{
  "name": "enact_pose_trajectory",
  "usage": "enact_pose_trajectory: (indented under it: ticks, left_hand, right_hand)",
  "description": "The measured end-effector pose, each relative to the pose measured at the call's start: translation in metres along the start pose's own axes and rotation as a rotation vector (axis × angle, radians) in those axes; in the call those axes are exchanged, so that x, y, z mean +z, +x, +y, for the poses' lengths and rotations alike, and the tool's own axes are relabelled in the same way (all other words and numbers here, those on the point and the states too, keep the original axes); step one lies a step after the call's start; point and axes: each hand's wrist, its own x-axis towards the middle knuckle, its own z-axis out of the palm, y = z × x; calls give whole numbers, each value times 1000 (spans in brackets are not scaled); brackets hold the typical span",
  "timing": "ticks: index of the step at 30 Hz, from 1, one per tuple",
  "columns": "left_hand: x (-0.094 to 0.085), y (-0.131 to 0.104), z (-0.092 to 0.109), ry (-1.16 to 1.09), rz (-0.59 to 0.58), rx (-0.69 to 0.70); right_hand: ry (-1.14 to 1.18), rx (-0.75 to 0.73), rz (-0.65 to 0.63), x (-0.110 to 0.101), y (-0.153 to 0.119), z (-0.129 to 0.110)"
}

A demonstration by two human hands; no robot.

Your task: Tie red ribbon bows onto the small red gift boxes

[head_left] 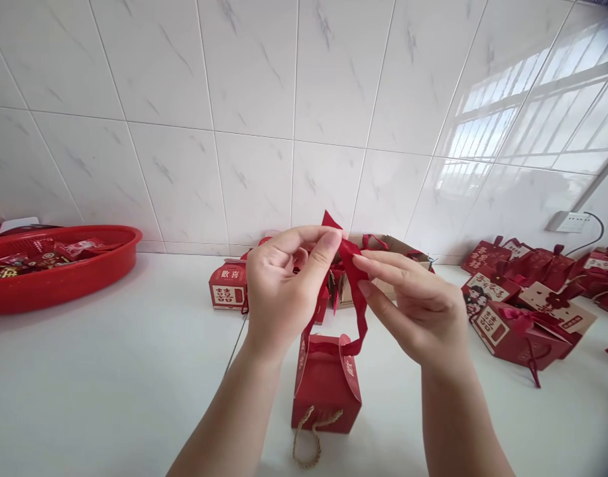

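Observation:
Above the white counter, my left hand (291, 285) pinches a red ribbon (356, 278) between thumb and forefinger, and one pointed end sticks up past the fingertips. My right hand (413, 298) grips the same ribbon a little to the right, between thumb and fingers. The ribbon hangs in a loop down to the top of a small red gift box (328, 387), where it runs through the raised side flaps. This box stands upright below my hands, and a twisted tan cord handle (307, 457) droops from its near face.
A red plastic basket (85, 285) of wrapped sweets stands at the left. Behind my hands are another red gift box (228, 286) and an open cardboard carton (398, 248). Several finished-looking red boxes (522, 331) crowd the right, before a tiled wall (254, 179).

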Motion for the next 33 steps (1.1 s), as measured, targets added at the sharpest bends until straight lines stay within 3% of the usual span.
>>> enact_pose_trajectory:
  ticks: [5, 12, 18, 25, 33]
  left_hand:
    - [-12, 5, 3, 52, -133, 22]
    - [-15, 9, -1, 11, -122, -60]
    - [-11, 13, -15, 59, -144, -21]
    - [-12, 17, -32, 147, -171, 162]
    - [-8, 17, -37, 168, -231, 252]
  right_hand:
    - [-8, 54, 180, -2, 2, 3]
    - [-33, 118, 290, 0, 3, 11]
    - [-74, 132, 383, 5, 2, 21]
    - [-93, 117, 400, 1, 2, 31]
    - [-57, 115, 398, 3, 2, 31]
